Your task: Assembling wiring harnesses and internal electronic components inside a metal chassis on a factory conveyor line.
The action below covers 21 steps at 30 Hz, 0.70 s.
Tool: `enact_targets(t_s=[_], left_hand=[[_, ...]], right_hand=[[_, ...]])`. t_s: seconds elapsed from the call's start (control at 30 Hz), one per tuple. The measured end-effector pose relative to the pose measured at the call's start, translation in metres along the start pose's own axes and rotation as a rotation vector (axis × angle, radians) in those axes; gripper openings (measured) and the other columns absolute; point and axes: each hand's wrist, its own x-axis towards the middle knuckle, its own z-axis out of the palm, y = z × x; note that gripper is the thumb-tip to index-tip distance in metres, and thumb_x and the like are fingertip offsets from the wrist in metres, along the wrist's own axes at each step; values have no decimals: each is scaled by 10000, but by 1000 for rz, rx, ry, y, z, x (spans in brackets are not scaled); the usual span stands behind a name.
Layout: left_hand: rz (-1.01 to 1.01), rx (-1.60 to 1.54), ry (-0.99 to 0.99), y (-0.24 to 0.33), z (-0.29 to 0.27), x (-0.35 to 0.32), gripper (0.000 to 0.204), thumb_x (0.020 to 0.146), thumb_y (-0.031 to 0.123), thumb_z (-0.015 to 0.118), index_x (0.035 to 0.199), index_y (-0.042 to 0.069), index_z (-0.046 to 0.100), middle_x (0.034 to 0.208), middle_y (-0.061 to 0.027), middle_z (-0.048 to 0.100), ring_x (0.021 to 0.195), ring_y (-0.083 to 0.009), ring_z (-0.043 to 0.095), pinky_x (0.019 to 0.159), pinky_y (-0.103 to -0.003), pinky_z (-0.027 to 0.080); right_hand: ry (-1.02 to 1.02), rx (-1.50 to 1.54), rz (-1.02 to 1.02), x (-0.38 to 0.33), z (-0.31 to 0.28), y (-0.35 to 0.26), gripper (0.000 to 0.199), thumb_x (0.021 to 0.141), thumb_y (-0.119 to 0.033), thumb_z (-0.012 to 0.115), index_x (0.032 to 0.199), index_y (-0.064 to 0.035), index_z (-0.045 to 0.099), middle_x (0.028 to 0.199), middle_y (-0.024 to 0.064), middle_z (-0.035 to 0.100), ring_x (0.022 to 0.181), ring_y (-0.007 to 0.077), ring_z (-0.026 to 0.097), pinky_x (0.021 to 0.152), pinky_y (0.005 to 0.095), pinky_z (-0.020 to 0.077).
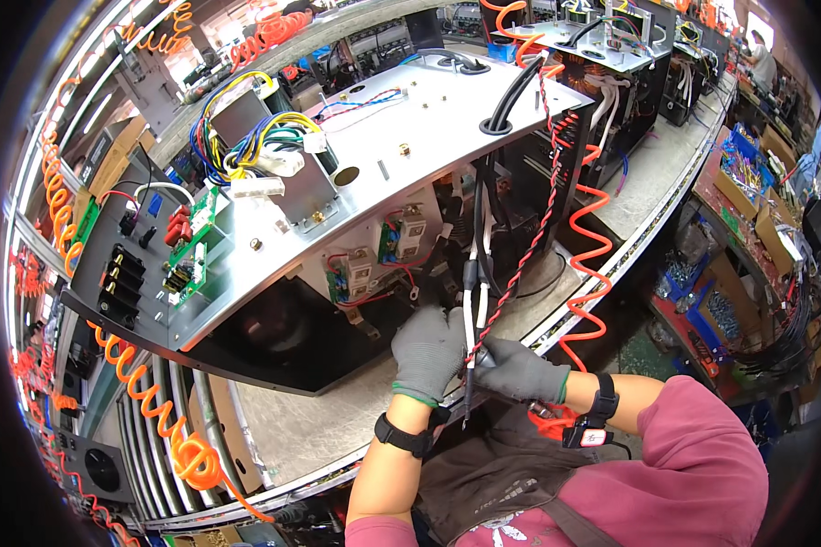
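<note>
An open metal machine chassis [374, 150] stands in front of me, with circuit boards and copper parts inside its side. My left hand [429, 351], in a grey glove, is closed at the lower edge of the opening; whatever its fingers hold is hidden. White cables [470, 305] with black sleeves and a twisted red-black wire [520, 273] hang down between my hands. My right hand [527, 374], also gloved, is curled around an air tool, mostly hidden; its metal hose fitting [543, 409] and orange hose show below the palm.
Orange coiled air hoses [588, 273] hang at both sides. On top of the chassis sit a bundle of coloured wires [269, 146] and a green circuit board [192, 251]. More chassis [602, 55] line the bench beyond. Parts bins [711, 310] stand at the right.
</note>
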Motion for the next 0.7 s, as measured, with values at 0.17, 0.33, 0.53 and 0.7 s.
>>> enact_targets(t_s=[0.17, 0.33, 0.53, 0.7], left_hand=[[36, 43, -38, 0, -10, 3, 485, 876, 447, 527, 760, -3, 664, 742, -234, 634, 736, -415, 640, 665, -479, 499], [121, -139, -344, -10, -39, 14, 613, 781, 569, 634, 696, -39, 655, 602, -192, 588, 596, -293, 626, 572, -410, 468], [166, -312, -711, -15, -60, 28, 479, 718, 421, 716, 678, -50, 636, 550, -129, 542, 529, -159, 506, 530, -341, 437], [204, -28, -452, -3, -52, 21, 581, 678, 517, 752, 1032, 64, 662, 833, -158, 674, 755, -318, 671, 679, -386, 522]], right_hand=[[-93, 505, -88, -1, 13, 1, 340, 936, -327, 578, 1137, -52, 574, 858, 51, 639, 762, 138, 633, 680, 277, 515], [-271, 895, 258, -5, 19, 0, 406, 991, -473, 452, 993, -98, 608, 683, 10, 593, 541, 86, 542, 471, 218, 415], [-220, 1074, 264, -5, 38, -7, 246, 994, -321, 500, 932, -95, 571, 674, 28, 584, 534, 112, 553, 466, 218, 415], [-433, 1402, 226, -8, 41, -7, 199, 969, -232, 571, 847, -77, 545, 672, 36, 542, 567, 143, 524, 502, 285, 396]])
